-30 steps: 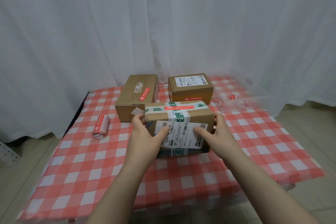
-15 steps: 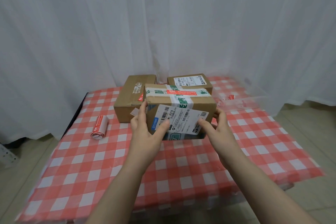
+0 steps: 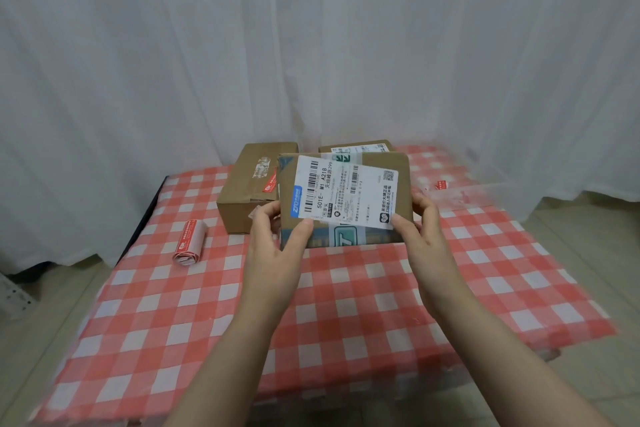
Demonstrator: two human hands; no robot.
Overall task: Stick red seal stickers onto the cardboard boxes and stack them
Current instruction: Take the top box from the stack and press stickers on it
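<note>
Far left on the checked tablecloth (image 3: 149, 305) I see the roll of red seal stickers (image 3: 189, 242) lying on its side, well apart from the boxes and not needed for this step. Next comes the long box (image 3: 242, 204), flat on the cloth with a red seal (image 3: 270, 183) across its top. The left hand (image 3: 273, 246) grips the near left corner of the held box (image 3: 349, 198), thumb pressed on the front face, fingers curled round behind. That box is off the table, between the two hands, tipped up so its white shipping label faces me; from this side I cannot tell whether it carries a seal. Just above its top edge peeks the rear box (image 3: 360, 148), mostly hidden. The right hand (image 3: 420, 236) holds the opposite corner the same way, thumb on the label's corner, fingers wrapped round the side. Further right a loose red sticker (image 3: 440, 185) lies on a clear plastic sheet (image 3: 491, 191). I judge this step to be stacking, with one of the two resting boxes as the base. To do it well I would tip the box level first, bring it over the chosen base, square the edges just above it, then lower it flat and free both hands together, so nothing beneath gets nudged. The tilt is the risk: set down on an edge, it could slide off.
</note>
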